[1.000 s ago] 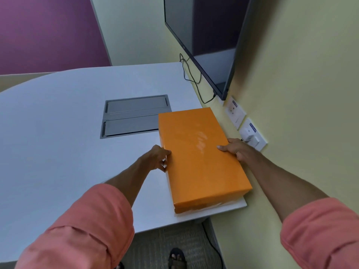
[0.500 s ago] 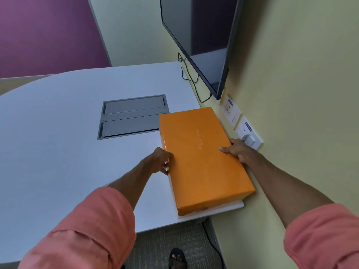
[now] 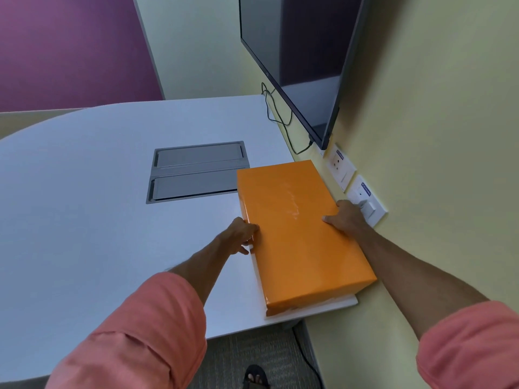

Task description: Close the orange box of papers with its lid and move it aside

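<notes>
The orange box [image 3: 300, 234], glossy and lidded, lies at the counter's [image 3: 98, 192] right near corner beside the yellow wall. The left hand [image 3: 241, 234] and right hand [image 3: 344, 217] press its long sides, fingers clamped on the box.

Salmon-pink sleeves [image 3: 146, 332] were rolled up past both elbows, forearms bare; a dark sandal [image 3: 255, 376] showed below.

A white table [image 3: 84, 178] meets a yellow wall [image 3: 435, 108] bearing a dark screen [image 3: 295, 51]; purple wall [image 3: 70, 46] behind.
</notes>
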